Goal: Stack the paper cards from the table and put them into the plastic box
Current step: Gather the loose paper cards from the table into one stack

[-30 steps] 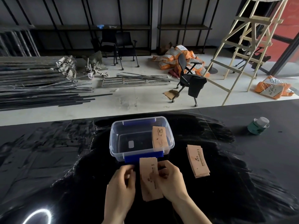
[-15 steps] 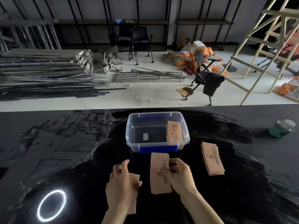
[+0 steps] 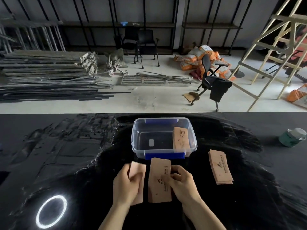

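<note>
A clear plastic box (image 3: 163, 121) with blue clips stands on the black table, with a stack of tan paper cards (image 3: 181, 140) leaning inside its right end. Just in front of the box, my right hand (image 3: 181, 183) grips a stack of tan cards (image 3: 159, 180) by its right edge. My left hand (image 3: 126, 185) holds a separate card (image 3: 137, 169) to the left of that stack, a small gap between them. Another fanned pile of cards (image 3: 219, 166) lies on the table to the right.
A green tin (image 3: 292, 137) sits at the table's far right. A bright ring light reflects on the table (image 3: 51, 211) at lower left. Beyond the table's far edge are metal rods, chairs, sacks and a wooden ladder on the floor.
My left hand has drawn a card away from the stack in my right hand and lifted it forward beside the stack. The camera view has shifted, so the box sits further right.
</note>
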`<action>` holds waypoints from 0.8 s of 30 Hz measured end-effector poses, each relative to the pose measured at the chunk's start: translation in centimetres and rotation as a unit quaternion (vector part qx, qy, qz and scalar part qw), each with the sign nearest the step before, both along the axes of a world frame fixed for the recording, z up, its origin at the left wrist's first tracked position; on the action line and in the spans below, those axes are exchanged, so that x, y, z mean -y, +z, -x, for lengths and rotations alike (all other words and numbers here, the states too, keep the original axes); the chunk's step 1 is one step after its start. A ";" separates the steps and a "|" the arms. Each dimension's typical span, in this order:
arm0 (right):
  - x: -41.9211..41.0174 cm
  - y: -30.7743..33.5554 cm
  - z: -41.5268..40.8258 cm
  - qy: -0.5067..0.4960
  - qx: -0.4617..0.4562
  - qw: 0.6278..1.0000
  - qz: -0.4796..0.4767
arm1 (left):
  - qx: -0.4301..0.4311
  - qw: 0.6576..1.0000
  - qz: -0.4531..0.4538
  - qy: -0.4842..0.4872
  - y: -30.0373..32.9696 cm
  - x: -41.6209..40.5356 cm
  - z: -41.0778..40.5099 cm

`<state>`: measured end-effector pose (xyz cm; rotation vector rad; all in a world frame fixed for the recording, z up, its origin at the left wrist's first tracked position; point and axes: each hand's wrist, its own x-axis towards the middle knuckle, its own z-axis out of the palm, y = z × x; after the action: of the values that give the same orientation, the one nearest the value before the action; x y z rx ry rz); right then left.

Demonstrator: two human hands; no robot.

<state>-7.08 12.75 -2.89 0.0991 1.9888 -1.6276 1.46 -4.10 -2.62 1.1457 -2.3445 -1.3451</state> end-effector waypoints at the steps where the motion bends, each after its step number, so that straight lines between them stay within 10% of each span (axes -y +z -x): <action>1: 0.1 0.3 0.0 0.001 0.005 1.000 0.014 | -0.025 0.999 -0.032 0.012 0.3 0.0 0.4; 12: 1.0 1.8 0.5 -0.014 -0.045 0.997 0.067 | -0.157 0.937 -0.307 0.050 3.2 -3.1 3.7; 18: -0.5 2.0 1.6 -0.042 -0.046 0.994 0.086 | -0.088 0.977 -0.159 -0.109 2.9 -3.2 3.6; 24: -3.2 1.8 2.3 -0.064 -0.076 0.994 0.045 | -0.058 0.971 -0.209 -0.103 2.7 -5.6 5.0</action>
<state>-9.38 15.94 -1.10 0.0716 2.0558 -1.8530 -3.55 1.49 0.06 0.9010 -2.2068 -1.9918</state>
